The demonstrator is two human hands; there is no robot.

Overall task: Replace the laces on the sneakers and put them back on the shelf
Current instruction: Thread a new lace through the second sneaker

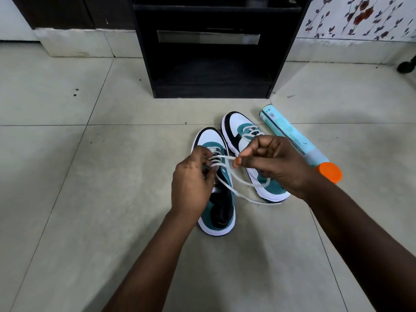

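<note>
**Head view: both hands at the lace of the near sneaker on the floor**

Head view looks down on a pale tiled floor [67,176]. At its far side stands a black shelf unit [211,48]; the lowest compartment, open to the front, is dark, and nothing can be made out inside it. The compartment above it shows only a pale strip across its back.

Two sneakers sit side by side on the floor just in front of the shelf unit, toes pointing toward it. The left sneaker [219,206], white, black and teal, lies nearer the person. The right sneaker [236,124] sits a little farther away and beside it, with its own white lacing crossed over the tongue.

A light blue tube [290,136] with an orange cap [329,172] lies on its side to the right of the right sneaker, the cap end toward the person. What it holds cannot be told.

The left hand [191,183] is over the middle of the left sneaker, fingers curled and pinching the crossed lace at the eyelets. The right hand [270,163] hovers over the right sneaker's heel half, thumb and forefinger pinching the white lace [225,156], which runs taut across to the left hand. A loose end of that lace loops beneath the right hand and trails onto the floor between the two sneakers.
</note>
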